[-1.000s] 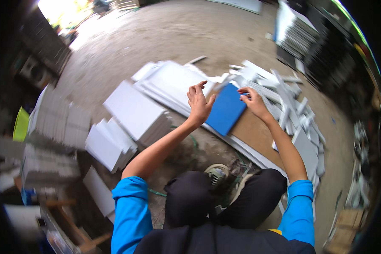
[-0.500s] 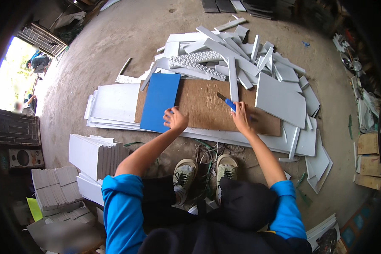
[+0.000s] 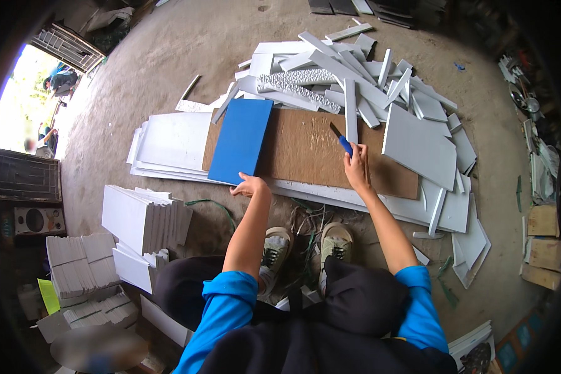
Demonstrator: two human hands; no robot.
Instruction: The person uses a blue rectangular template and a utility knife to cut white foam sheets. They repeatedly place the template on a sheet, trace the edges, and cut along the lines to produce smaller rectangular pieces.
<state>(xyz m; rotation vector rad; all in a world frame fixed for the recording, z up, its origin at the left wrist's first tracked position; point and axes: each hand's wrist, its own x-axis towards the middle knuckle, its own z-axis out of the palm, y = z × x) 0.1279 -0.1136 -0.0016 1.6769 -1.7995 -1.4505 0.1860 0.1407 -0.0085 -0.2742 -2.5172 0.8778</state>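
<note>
A flat blue rectangular panel (image 3: 240,140) lies across the left part of a worn brown board (image 3: 305,146). My left hand (image 3: 253,186) is at the panel's near right corner, its fingers closed on the near edge; the fingertips beneath are partly hidden. In my right hand (image 3: 356,168) is a utility knife (image 3: 345,144) with a blue handle, held above the right half of the brown board. Its dark blade points away and to the left. Long white sheets (image 3: 171,144) lie stacked under the brown board.
A heap of white offcut strips (image 3: 361,93) rises beyond the board. A loose white panel (image 3: 421,146) rests on the board's right end. Stacks of white pieces (image 3: 128,218) stand at my left. Green straps (image 3: 212,202) lie near my shoes (image 3: 274,252). People (image 3: 62,81) are outside the doorway.
My left hand has moved from above the blue panel's right side to its near corner and closed there. My right hand keeps the knife, its blade now pointing more directly away.
</note>
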